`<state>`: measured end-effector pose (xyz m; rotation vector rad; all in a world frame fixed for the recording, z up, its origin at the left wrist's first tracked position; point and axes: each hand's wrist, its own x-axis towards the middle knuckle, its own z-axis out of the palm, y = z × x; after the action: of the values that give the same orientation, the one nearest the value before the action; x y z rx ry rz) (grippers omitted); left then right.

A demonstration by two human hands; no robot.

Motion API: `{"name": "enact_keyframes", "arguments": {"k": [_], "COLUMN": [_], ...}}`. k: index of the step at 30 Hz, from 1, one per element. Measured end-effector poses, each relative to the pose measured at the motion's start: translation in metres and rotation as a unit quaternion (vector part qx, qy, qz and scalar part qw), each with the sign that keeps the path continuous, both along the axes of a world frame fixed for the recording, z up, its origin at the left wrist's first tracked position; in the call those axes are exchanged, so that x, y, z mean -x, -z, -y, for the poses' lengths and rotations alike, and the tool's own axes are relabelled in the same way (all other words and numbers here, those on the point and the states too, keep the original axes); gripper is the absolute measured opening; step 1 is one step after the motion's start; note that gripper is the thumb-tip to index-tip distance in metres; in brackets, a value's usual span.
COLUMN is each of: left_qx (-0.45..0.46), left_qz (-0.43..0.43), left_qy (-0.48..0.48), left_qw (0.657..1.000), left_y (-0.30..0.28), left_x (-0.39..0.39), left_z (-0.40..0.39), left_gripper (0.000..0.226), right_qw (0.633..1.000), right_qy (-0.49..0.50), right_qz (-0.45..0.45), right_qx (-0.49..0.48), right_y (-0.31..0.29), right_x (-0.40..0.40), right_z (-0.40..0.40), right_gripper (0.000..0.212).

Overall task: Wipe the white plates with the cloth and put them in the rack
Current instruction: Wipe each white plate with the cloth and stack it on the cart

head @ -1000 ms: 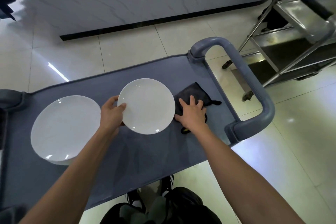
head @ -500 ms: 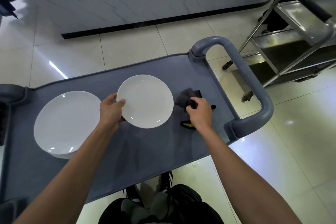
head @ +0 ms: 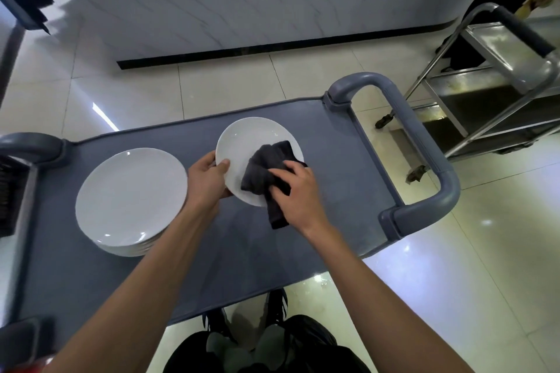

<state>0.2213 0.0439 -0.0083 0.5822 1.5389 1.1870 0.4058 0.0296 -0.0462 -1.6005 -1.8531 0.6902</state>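
My left hand [head: 209, 179] grips the left rim of a white plate [head: 242, 142], thumb on top, holding it slightly above the grey cart top [head: 333, 166]. My right hand [head: 295, 191] holds a dark grey cloth [head: 266, 172] pressed on the plate's right half, with one end hanging below the rim. A stack of several white plates [head: 130, 197] rests on the cart to the left. No rack can be made out for certain.
The cart has a grey loop handle [head: 424, 160] on the right and another [head: 30, 145] at far left. A steel trolley [head: 500, 85] stands on the tiled floor at right, with a person beside it at top right. My shoes [head: 272, 306] show below.
My right hand picked the cloth up off the cart top and brought it left onto the plate. The left hand kept hold of the plate, lifting it slightly.
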Motion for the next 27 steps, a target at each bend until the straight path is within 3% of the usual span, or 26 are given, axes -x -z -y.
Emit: {"name": "enact_keyframes", "arguments": {"k": [10, 18, 27], "left_qx": [-0.032, -0.034, -0.051], "left_qz": [-0.034, 0.006, 0.034], "left_qy": [0.042, 0.069, -0.024], "left_qw": [0.998, 0.997, 0.998], "left_y": [-0.01, -0.012, -0.018], "left_x": [0.005, 0.009, 0.012], "left_z": [0.013, 0.029, 0.027], "left_gripper": [0.022, 0.028, 0.035], "right_qw": [0.995, 0.983, 0.986], "right_qy": [-0.017, -0.054, 0.002], "right_qz": [0.076, 0.154, 0.168], "right_qx": [-0.067, -0.082, -0.025], "right_y": [-0.007, -0.028, -0.016], "right_x": [0.035, 0.039, 0.01], "right_z": [-0.006, -0.057, -0.064], "right_gripper": [0.042, 0.047, 0.045]}}
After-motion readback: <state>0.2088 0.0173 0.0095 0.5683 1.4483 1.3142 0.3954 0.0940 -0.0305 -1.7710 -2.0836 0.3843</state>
